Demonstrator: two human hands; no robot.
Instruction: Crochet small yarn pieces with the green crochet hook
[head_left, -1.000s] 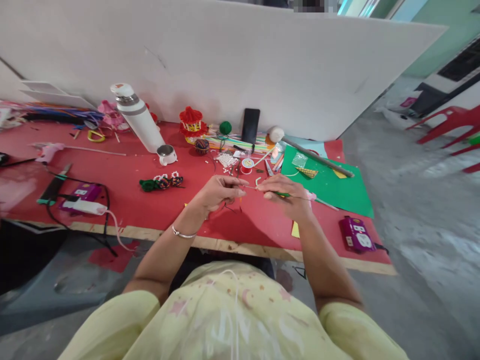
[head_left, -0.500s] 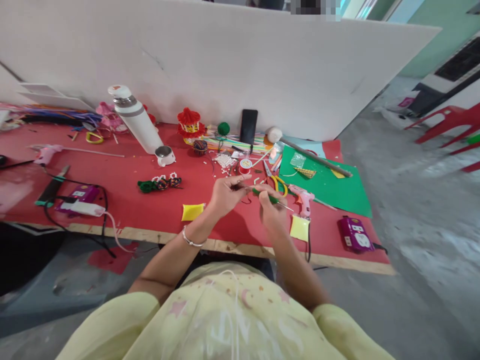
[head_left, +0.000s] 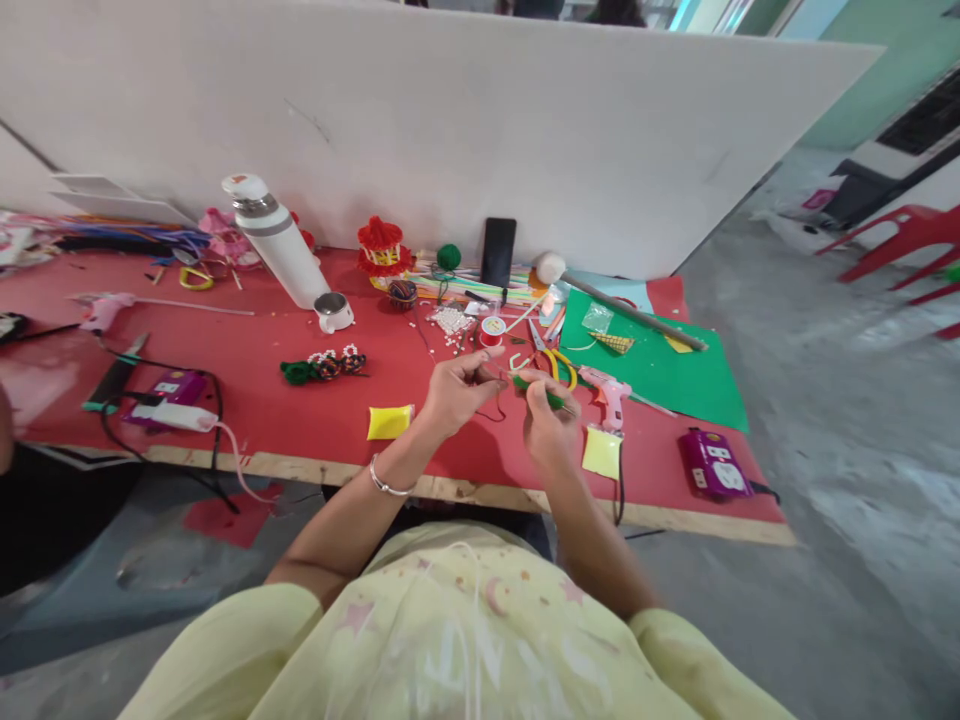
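Observation:
My left hand (head_left: pixel 454 392) is closed in a pinch on dark yarn, and a loose strand of the yarn (head_left: pixel 491 415) curls below the fingertips. Close to its right, my right hand (head_left: pixel 551 430) grips a slim green-handled tool (head_left: pixel 555 401), its front end pointing toward the left fingertips. Fingers hide that tip, so its shape cannot be made out. Just beyond the hands are a red thread spool (head_left: pixel 493 333), white beads (head_left: pixel 452 320) and yellow-handled scissors (head_left: pixel 562 370). A multicoloured yarn ball (head_left: pixel 402 293) sits farther back.
A pink glue gun (head_left: pixel 611 395), a pale yellow packet (head_left: pixel 602 453) and a purple power socket (head_left: pixel 716 465) lie to the right. Leftward are a yellow packet (head_left: pixel 390 422), green yarn work (head_left: pixel 300 372), a steel cup (head_left: pixel 334 312) and a white flask (head_left: pixel 281 250). A phone (head_left: pixel 498 252) leans behind.
My right hand has turned the green-handled tool, and its thin metal shaft no longer shows to the right. The dark strand now hangs more visibly between my hands. The view shifted slightly.

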